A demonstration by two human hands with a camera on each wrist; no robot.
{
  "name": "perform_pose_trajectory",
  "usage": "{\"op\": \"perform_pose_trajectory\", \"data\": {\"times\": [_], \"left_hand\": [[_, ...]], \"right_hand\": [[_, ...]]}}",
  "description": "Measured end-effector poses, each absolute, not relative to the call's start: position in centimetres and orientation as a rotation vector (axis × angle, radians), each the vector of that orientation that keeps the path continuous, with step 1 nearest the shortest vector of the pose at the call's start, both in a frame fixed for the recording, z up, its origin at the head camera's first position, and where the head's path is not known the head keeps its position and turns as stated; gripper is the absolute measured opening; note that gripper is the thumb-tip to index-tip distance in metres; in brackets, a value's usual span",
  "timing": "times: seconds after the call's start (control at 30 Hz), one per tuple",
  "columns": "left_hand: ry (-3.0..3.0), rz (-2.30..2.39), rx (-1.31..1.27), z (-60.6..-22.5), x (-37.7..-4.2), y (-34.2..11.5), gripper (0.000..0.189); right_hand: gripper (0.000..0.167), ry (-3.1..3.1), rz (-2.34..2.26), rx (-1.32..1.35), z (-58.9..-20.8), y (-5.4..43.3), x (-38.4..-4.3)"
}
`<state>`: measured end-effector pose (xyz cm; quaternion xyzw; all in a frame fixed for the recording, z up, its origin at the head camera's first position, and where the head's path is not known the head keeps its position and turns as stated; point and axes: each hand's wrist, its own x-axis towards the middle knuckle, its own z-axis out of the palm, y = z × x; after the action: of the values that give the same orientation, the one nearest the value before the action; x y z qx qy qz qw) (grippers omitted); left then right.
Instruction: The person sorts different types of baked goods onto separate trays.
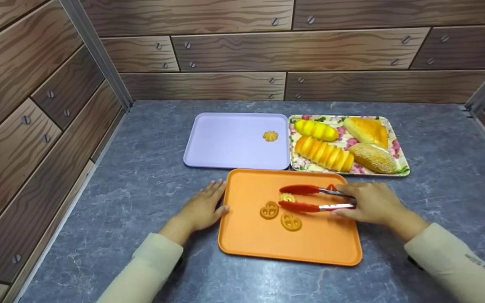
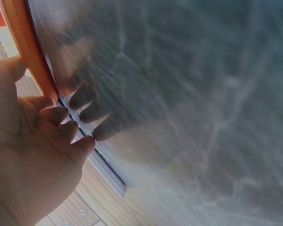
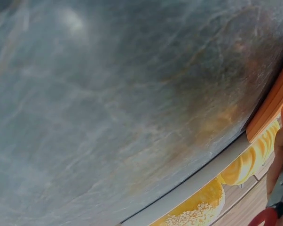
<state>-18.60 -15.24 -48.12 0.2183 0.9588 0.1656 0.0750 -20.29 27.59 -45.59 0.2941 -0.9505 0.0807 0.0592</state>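
Over the orange tray my right hand grips red-tipped metal tongs that point left. Between the red tong tips is a small pale-yellow cookie. Two brown pretzel-shaped cookies, a left one and a lower one, lie on the tray close by. My left hand rests at the tray's left edge, its thumb touching the rim and its fingers stretched along the side. In the left wrist view the palm shows beside the orange rim.
Behind stands a lavender tray with one flower-shaped cookie. A floral tray beside it holds a yellow roll, a sliced-looking loaf, a sesame bun and a golden bread. Wood-patterned walls enclose the grey table.
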Motion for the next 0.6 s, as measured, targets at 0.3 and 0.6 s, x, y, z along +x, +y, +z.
{"op": "perform_pose_trajectory", "data": {"times": [0.3,0.6], "left_hand": [[2.877,0.496,0.655,-48.23,-18.65,-15.26,0.067],[2.869,0.495,0.651,-47.99,-18.57,-15.19,0.067]], "right_hand": [[0.071,-2.876,0.285,0.891,-45.57,27.79,-20.13],[0.074,-2.893,0.295,0.887,-45.59,27.89,-19.92]]}}
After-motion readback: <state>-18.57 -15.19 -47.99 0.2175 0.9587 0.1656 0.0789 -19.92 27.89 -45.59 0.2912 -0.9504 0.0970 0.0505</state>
